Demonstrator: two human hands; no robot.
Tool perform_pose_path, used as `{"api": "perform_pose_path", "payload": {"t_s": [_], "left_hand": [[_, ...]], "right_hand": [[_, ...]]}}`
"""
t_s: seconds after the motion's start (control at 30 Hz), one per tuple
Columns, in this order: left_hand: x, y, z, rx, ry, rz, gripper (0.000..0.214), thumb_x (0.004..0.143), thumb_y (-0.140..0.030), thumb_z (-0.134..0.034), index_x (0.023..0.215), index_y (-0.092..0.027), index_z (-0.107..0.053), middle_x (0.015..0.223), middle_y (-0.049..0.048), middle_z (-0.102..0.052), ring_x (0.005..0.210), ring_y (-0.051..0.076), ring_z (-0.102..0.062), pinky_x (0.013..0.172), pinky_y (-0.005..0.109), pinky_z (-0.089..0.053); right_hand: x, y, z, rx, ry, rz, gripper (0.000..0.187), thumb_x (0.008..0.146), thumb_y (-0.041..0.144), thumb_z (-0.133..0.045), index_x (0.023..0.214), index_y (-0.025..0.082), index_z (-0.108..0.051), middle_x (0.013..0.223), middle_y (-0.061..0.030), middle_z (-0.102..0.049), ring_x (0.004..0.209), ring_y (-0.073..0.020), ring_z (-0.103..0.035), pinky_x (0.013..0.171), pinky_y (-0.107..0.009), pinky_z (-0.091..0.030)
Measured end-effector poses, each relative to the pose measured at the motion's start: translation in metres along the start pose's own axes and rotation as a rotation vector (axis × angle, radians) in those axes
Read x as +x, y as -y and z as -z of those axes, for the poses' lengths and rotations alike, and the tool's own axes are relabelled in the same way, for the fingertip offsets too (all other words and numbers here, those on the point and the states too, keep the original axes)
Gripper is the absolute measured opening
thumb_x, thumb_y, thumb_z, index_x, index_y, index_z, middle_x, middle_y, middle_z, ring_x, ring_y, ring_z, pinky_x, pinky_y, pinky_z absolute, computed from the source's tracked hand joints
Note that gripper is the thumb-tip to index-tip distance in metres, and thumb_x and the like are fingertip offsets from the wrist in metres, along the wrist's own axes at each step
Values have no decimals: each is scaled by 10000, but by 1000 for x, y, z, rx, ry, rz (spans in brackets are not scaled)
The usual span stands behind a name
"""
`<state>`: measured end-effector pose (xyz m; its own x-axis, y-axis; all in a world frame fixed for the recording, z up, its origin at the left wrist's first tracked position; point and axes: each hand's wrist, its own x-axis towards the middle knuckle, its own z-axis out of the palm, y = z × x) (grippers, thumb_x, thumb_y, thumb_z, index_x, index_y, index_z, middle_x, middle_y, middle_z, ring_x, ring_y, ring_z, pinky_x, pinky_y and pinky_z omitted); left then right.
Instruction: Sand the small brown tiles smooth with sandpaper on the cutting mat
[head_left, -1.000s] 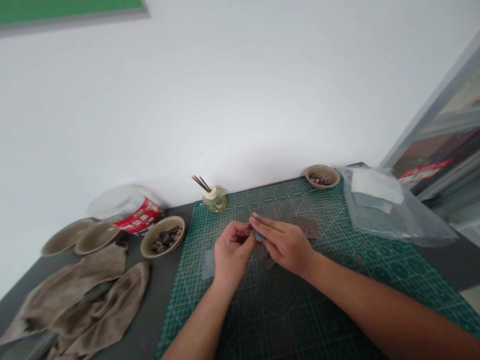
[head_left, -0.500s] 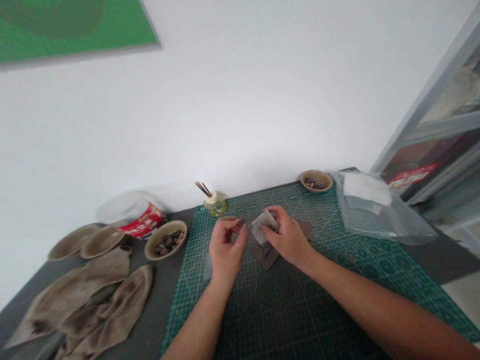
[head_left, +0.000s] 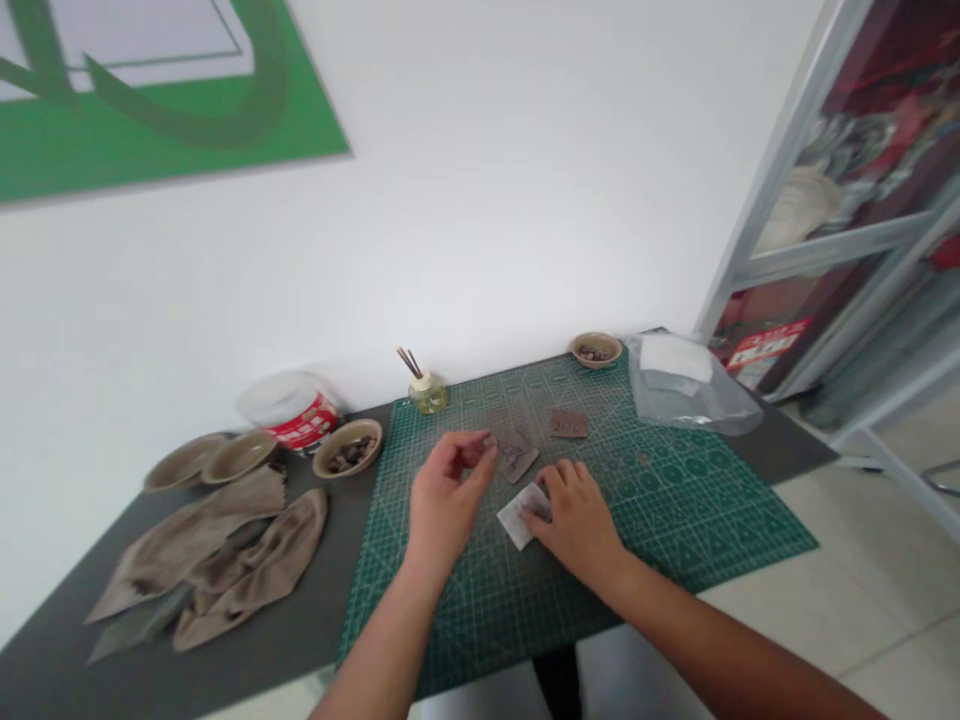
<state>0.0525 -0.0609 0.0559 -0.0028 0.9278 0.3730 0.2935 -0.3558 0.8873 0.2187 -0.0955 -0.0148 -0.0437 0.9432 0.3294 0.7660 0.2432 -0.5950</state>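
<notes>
My left hand (head_left: 448, 500) is closed in a pinch above the cutting mat (head_left: 465, 610), with a small dark stone (head_left: 491, 441), mostly hidden, at its fingertips. To its right, my right hand (head_left: 577, 520) grips the edge of a pale grey square piece (head_left: 517, 520), like worn sandpaper or cloth, low over the mat. Just beyond both hands lies a brown sandpaper piece (head_left: 517, 460) with dark handwriting. A smaller brown sandpaper piece (head_left: 568, 424), marked with figures, rests farther right.
A bowl of stones (head_left: 347, 449) stands left of the mat, near other bowls (head_left: 240, 456), a red-labelled tub (head_left: 300, 420) and crumpled brown cloths (head_left: 247, 580). At the back are a reed diffuser (head_left: 429, 393), another stone bowl (head_left: 596, 350) and a clear plastic bag (head_left: 690, 400).
My right hand has lowered the pale piece toward the mat, nearer to me, uncovering both brown sandpaper pieces. My left hand keeps its pinch. The camera view has shifted.
</notes>
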Motion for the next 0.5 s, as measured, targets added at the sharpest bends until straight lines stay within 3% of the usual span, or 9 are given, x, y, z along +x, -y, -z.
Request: {"api": "perform_pose_path", "payload": {"t_s": [0.07,0.17,0.3,0.4,0.5], "left_hand": [[-24,7,-2,36,79,105,177,786,-318,-676,902,-185,-662,705,-18,-592,663,129,-557,639,235,-453],[-53,20,-8,-49,188,213,157,773,-316,-680,786,-171,-623,721,2,-634,668,143,-590,614,244,-462],[-67,26,-11,-161,274,277,198,779,-319,-671,719,-172,-553,635,-18,-598,607,135,-574,577,236,-441],[-68,24,-7,7,284,202,192,846,-354,-593,778,-176,-579,679,1,-607,641,152,-566,615,266,-442],[-73,24,-7,372,271,-6,191,838,-322,-611,984,-201,-636,954,56,-649,902,212,-571,800,349,-439]], "right_hand": [[-2,0,9,104,-3,69,348,736,249,-721,1057,207,-593,1048,-104,-594,1014,-295,-529,915,-481,-441],[-6,5,23,341,122,200,437,759,169,-685,1175,236,-571,1081,-59,-610,957,-211,-578,861,-364,-484],[-13,9,32,400,240,283,231,813,152,-644,1031,226,-661,948,-20,-667,859,-161,-620,785,-290,-482],[-12,4,33,334,206,270,107,843,218,-654,945,220,-690,885,-16,-688,833,-165,-626,776,-296,-470],[-6,-7,27,229,167,230,92,805,214,-695,897,208,-699,868,-26,-693,856,-188,-620,793,-321,-463]]}}
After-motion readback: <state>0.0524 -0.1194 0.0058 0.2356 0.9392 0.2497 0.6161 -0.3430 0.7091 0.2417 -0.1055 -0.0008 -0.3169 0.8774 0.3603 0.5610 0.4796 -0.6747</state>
